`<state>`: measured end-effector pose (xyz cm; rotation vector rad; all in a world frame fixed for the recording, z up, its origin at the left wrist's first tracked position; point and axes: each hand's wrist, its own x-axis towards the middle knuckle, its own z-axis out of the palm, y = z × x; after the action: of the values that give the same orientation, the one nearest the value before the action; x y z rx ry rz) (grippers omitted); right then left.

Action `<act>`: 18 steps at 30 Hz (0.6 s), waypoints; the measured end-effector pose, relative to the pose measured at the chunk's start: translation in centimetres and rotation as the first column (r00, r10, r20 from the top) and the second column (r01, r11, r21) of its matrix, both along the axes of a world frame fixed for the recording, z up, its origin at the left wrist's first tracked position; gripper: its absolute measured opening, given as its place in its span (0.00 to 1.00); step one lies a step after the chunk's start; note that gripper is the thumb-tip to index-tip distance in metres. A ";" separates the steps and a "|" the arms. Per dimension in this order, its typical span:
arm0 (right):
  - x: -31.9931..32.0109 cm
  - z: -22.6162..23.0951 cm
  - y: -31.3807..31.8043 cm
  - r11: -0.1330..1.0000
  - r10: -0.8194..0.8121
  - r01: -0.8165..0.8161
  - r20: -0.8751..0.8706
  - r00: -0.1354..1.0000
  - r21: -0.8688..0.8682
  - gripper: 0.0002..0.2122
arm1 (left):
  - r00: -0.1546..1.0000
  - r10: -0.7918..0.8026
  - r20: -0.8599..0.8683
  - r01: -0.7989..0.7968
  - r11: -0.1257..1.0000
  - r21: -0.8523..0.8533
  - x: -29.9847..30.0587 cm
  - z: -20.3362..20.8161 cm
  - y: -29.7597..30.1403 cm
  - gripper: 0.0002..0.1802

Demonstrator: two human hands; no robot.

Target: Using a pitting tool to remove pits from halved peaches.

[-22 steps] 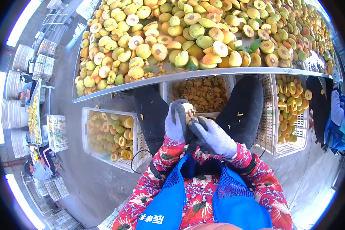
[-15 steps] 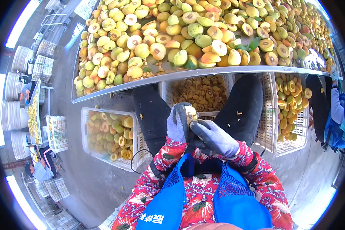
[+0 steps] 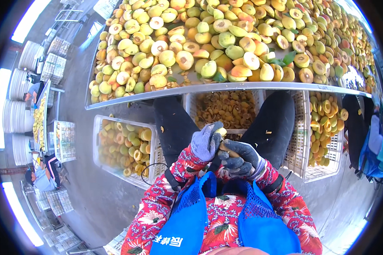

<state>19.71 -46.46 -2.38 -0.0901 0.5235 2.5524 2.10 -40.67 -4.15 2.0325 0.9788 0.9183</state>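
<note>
Above my lap, a piece of yellow peach (image 3: 221, 132) shows at the fingertips of my left hand (image 3: 205, 141), which is closed round it in a grey-and-black glove. My right hand (image 3: 241, 158), gloved alike, is curled just beside it, touching or almost touching. A slim brown handle (image 3: 229, 150) shows between its fingers; the tool's working end is hidden. Beyond my knees, the metal-rimmed table (image 3: 191, 89) carries a heap of halved peaches (image 3: 184, 60), several with pits still in the flesh and some cut side down.
Between my legs stands a crate (image 3: 259, 102) of brownish fruit scraps (image 3: 227, 108). White crates of peach halves flank me, one on the left (image 3: 108, 163) and one on the right (image 3: 302, 146). A co-worker (image 3: 372, 144) is at the far right; others work at the left.
My right hand has turned, its curled fingers now showing with the brown handle. My left hand has shifted slightly right and down. The whole view has moved a little.
</note>
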 end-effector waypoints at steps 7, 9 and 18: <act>-0.7 -1.2 0.6 0.992 -0.118 0.124 -0.168 0.979 0.022 0.19 | 0.879 0.271 0.393 -0.044 0.866 -0.499 2.7 -1.1 -0.3 0.27; -1.0 -1.8 1.3 0.978 -0.149 0.170 -0.159 0.976 0.121 0.19 | 0.632 0.635 0.445 -0.073 0.620 -0.781 2.1 -3.1 0.4 0.25; 2.0 -5.2 3.9 0.965 -0.263 0.261 -0.050 0.964 -0.037 0.19 | 0.054 0.677 -0.734 -0.650 0.582 0.489 -13.0 6.1 7.4 0.27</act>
<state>21.74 -42.59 -7.63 0.0370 0.5562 2.2938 -10.88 -33.24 1.95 1.9760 2.7314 0.0585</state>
